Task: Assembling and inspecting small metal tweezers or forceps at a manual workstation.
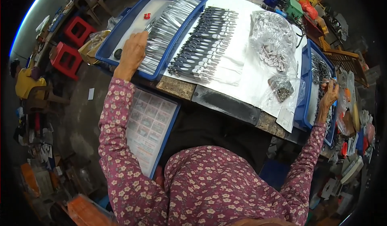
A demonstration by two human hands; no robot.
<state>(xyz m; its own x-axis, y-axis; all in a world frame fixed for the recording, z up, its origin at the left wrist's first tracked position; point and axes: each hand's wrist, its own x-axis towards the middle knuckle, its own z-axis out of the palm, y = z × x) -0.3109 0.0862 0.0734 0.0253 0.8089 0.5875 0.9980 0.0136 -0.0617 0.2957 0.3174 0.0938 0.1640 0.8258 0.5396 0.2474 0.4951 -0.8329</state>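
My left hand (pixel 133 50) rests in the blue tray (pixel 121 26) on the left, fingers on a long row of shiny grey metal pieces (pixel 167 26). Whether it grips one I cannot tell. My right hand (pixel 330 95) reaches into a second blue tray (pixel 303 89) on the right that holds small dark parts (pixel 320 71), fingers pinched around something small. Between the trays, a row of black and silver flat pieces (pixel 203 44) lies on white paper (pixel 246 77).
Clear plastic bags of pale parts (pixel 274 44) and dark small parts (pixel 283 90) lie on the paper. A small red item (pixel 147 15) sits in the left tray. Red stools (pixel 70 44) stand at left. A printed sheet (pixel 149 125) lies below the table edge.
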